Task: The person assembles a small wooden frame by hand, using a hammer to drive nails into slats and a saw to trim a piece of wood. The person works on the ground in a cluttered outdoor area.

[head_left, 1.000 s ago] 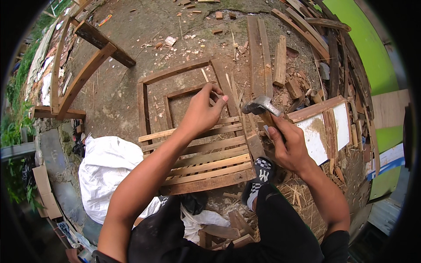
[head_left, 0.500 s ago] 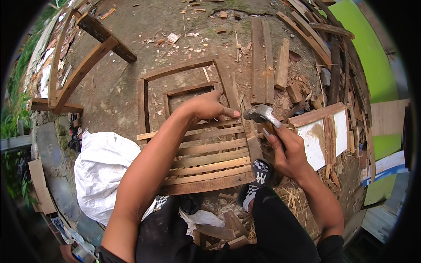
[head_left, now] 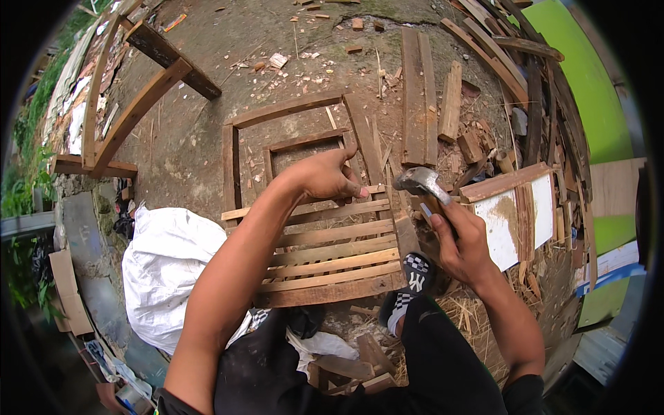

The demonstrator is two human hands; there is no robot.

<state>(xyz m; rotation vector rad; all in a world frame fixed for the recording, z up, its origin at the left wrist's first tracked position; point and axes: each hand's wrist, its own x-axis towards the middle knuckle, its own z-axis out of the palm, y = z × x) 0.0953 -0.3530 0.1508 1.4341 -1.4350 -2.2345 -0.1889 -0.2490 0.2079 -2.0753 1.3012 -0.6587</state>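
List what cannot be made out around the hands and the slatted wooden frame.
- Head view: whatever the left hand pinches at the slatted frame is hidden under its fingertips and too small to tell.
- Head view: the hammer handle is covered by the right hand.
- Head view: the frame's left end is hidden by the left forearm.
- Head view: the white sack shows nothing of its contents.

We cannot see the hammer handle, buried in our right hand. Our left hand covers whatever its fingertips pinch on the slatted wooden frame. At seven o'clock the white sack runs under our left forearm.
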